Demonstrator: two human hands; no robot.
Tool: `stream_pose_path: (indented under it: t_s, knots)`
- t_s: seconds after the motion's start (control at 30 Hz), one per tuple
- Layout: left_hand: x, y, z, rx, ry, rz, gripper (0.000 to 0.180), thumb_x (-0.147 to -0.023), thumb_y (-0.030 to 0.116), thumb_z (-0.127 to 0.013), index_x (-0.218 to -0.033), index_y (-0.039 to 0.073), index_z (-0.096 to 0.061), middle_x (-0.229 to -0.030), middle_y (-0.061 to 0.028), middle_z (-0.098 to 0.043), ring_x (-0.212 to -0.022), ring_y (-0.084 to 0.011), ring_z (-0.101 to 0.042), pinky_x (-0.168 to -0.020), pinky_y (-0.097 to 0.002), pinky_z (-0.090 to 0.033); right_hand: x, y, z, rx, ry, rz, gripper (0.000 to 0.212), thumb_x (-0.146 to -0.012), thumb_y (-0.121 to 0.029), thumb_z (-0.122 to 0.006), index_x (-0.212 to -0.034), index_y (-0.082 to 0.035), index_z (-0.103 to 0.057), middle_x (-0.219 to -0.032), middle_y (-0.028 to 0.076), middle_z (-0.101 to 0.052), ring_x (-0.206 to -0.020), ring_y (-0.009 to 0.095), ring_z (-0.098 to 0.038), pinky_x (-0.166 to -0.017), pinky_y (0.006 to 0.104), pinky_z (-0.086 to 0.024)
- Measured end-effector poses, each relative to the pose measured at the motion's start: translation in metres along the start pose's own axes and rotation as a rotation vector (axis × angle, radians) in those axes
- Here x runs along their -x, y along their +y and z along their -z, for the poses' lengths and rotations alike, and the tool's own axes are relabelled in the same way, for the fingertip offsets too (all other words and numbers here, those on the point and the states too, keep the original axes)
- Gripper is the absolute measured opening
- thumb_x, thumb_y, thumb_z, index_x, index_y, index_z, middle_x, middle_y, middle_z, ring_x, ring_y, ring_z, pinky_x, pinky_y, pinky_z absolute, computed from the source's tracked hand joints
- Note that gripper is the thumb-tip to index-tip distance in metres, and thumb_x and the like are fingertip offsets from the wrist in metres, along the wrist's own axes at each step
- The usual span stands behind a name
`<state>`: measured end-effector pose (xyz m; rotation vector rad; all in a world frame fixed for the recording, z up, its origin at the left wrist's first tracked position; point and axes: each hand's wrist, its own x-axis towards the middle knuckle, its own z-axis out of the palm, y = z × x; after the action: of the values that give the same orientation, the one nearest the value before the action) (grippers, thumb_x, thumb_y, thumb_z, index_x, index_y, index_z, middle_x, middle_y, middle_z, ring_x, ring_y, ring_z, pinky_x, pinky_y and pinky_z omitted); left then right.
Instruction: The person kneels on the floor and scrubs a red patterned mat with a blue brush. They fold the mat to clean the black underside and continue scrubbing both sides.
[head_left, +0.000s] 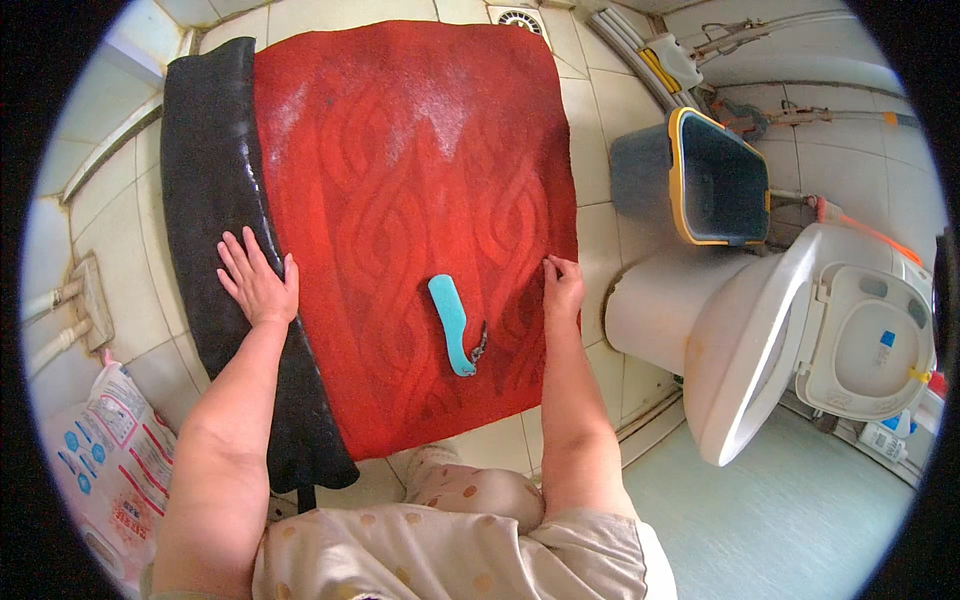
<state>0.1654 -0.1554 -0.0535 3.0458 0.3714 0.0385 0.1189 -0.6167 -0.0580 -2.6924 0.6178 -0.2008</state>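
A wet red mat with a darker woven pattern lies spread on the floor. Along its left side the mat is turned over, showing a black backing. My left hand rests flat on that black part near the fold, fingers spread. At the mat's right edge my right hand has its thumb and fingers pinched together on the border. Between the hands lies a curved turquoise strip, shaped like a handle, with a dark chain-like strand at its near end.
To the right stand a white toilet and a blue-grey bucket with a yellow rim. A floor drain is at the far edge. White pipes and a printed plastic bag are on the left.
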Motion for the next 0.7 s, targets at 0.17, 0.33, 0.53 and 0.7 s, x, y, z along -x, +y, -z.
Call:
stream_pose_path:
  t_s: [0.17, 0.33, 0.53, 0.7]
  knots:
    - [-0.001, 0.0, 0.002, -0.002, -0.011, -0.004, 0.079, -0.088, 0.041, -0.054, -0.149, 0.009, -0.015, -0.155, -0.0194, -0.007, -0.144, -0.0342, -0.006, -0.112, -0.0553, -0.009, -0.014, -0.005, 0.009, 0.401, -0.218, 0.225, 0.014, -0.089, -0.018, -0.06, -0.089, -0.004, -0.064, -0.093, 0.014, -0.065, -0.082, 0.035, -0.062, -0.069, 0.0398, -0.052]
    - [-0.002, 0.001, 0.001, 0.001, -0.008, -0.006, 0.08, -0.088, 0.04, -0.054, -0.149, 0.009, -0.014, -0.155, -0.0191, -0.007, -0.144, -0.0341, -0.006, -0.112, -0.0554, -0.009, -0.039, 0.005, 0.004, 0.154, -0.061, -0.187, 0.017, -0.09, -0.02, -0.058, -0.092, -0.003, -0.062, -0.093, 0.018, -0.065, -0.084, 0.039, -0.061, -0.07, 0.0428, -0.051]
    - [-0.002, 0.0, 0.002, -0.009, -0.032, 0.008, 0.08, -0.088, 0.04, -0.054, -0.149, 0.01, -0.014, -0.155, -0.0187, -0.006, -0.144, -0.0337, -0.005, -0.113, -0.055, -0.009, -0.035, -0.025, 0.008, 0.119, -0.15, 0.031, 0.018, -0.088, -0.019, -0.061, -0.095, -0.005, -0.067, -0.095, 0.016, -0.067, -0.089, 0.033, -0.064, -0.079, 0.0391, -0.05]
    - [-0.002, 0.001, 0.004, -0.008, -0.028, 0.006, 0.08, -0.088, 0.04, -0.054, -0.149, 0.01, -0.013, -0.155, -0.0185, -0.006, -0.144, -0.0333, -0.005, -0.113, -0.0547, -0.009, -0.04, -0.035, 0.013, 0.233, -0.215, 0.08, 0.019, -0.087, -0.02, -0.061, -0.097, -0.004, -0.067, -0.095, 0.016, -0.067, -0.088, 0.032, -0.064, -0.078, 0.0394, -0.051]
